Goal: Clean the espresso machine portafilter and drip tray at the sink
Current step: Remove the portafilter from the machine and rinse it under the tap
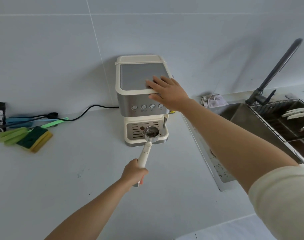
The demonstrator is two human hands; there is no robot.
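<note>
A cream and steel espresso machine [130,94] stands on the grey counter against the wall. My right hand [166,92] lies flat on its top front right corner, fingers spread. My left hand [133,174] grips the cream handle of the portafilter [150,133], whose metal basket holds dark coffee residue and hangs just above the slotted drip tray [135,132] at the machine's base. The steel sink [248,122] lies to the right.
A green and yellow sponge [34,139] and several cleaning brushes [26,121] lie at the left. A black power cord [88,110] runs along the wall. A crumpled cloth [212,100], a dark faucet [276,70] and a wire rack [286,118] sit by the sink.
</note>
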